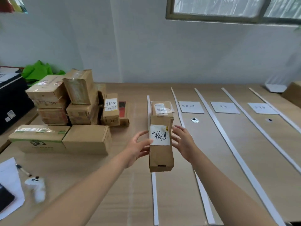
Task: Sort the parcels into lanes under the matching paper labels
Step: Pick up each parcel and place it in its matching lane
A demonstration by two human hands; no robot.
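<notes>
A long brown parcel with a white handwritten label lies lengthwise in the leftmost lane between two white strips. My left hand holds its left side, with the thumb over the label's edge and the lower fingers against the box. My right hand is beside its right side with the fingers straight and spread. Another labelled parcel lies just behind it in the same lane. Paper labels mark the lanes to the right: one, a second, a third.
A pile of several cardboard parcels stands at the left of the table. At the near left lie a white controller and a sheet of paper. A black case and a green bag sit at the far left.
</notes>
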